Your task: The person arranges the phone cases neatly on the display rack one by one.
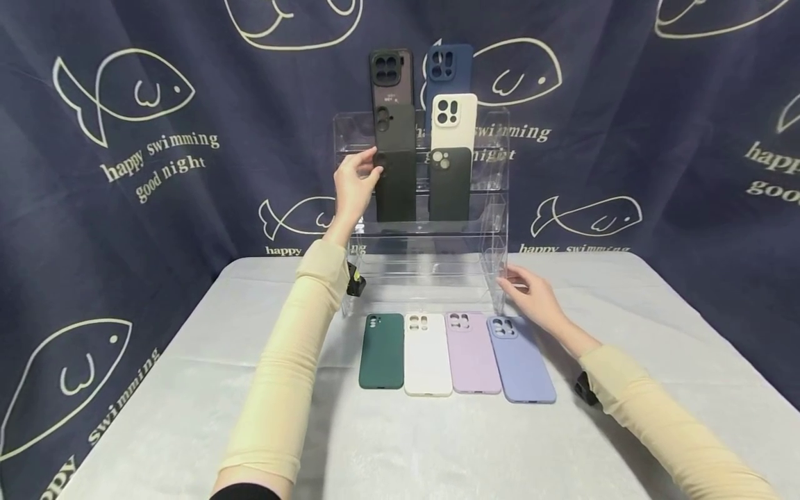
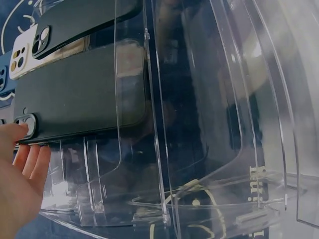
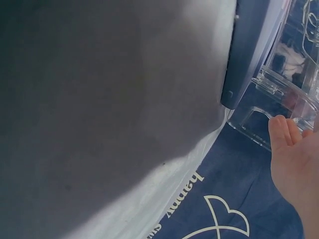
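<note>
My left hand (image 1: 355,184) pinches the upper left edge of a black phone case (image 1: 396,191). In the left wrist view, the thumb lies over this case's camera opening and the fingers are at its edge. The case stands in a clear tiered display stand (image 1: 431,246). Low on the stand's right side, my right hand (image 1: 534,298) grips the edge; its thumb is hidden in the right wrist view. Behind the black case rise another black case (image 1: 396,128) and a dark translucent case (image 1: 392,94). A dark green-black case (image 1: 451,187), a white case (image 1: 461,132) and a blue case (image 1: 459,59) form the neighbouring column.
A row of cases lies on the table (image 1: 250,389) before the stand: green (image 1: 382,354), white (image 1: 428,361), lilac (image 1: 475,357) and periwinkle (image 1: 523,364). A dark blue curtain (image 1: 206,229) with fish drawings hangs behind. The stand's lower tiers hold no cases.
</note>
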{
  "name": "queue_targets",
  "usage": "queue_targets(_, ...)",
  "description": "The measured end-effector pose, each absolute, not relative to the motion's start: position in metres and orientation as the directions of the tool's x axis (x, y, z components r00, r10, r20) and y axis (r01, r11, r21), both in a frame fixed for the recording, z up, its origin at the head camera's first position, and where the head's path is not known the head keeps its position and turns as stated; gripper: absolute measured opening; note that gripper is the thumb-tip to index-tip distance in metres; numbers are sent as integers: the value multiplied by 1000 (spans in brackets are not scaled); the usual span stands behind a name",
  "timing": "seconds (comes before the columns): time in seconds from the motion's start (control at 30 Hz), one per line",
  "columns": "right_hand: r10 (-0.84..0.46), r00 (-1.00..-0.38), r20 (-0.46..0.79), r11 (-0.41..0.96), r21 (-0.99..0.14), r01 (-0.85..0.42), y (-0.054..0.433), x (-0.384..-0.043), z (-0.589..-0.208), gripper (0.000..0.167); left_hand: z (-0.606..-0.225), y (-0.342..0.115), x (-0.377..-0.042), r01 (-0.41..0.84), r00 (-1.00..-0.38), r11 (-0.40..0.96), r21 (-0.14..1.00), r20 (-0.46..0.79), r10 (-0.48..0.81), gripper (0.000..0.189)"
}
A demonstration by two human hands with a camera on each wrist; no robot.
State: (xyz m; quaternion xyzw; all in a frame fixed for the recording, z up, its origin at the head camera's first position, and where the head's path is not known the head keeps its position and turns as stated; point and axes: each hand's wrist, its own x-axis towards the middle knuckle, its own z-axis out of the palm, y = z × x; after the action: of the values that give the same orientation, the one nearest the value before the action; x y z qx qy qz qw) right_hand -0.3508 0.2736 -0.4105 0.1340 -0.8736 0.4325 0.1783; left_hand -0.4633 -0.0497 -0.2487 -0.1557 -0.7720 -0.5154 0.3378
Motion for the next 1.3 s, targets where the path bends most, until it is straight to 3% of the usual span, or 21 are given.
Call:
queue_targets(0.6, -93, -897, 432, 588, -703, -400, 272, -349, -408, 45, -269, -69, -440, 570, -788, 301, 765, 612, -63, 38)
queue_targets(0.87, -99, -894, 437, 572, -710, -411, 275, -351, -409, 45, -287, -83, -420, 558, -815, 316, 767, 578, 34, 42)
queue_targets(1.3, -99, -889, 447, 575, -704, -418, 273, -348, -407, 45, -313, -92, -384, 541, -830, 299, 786, 557, 37, 44)
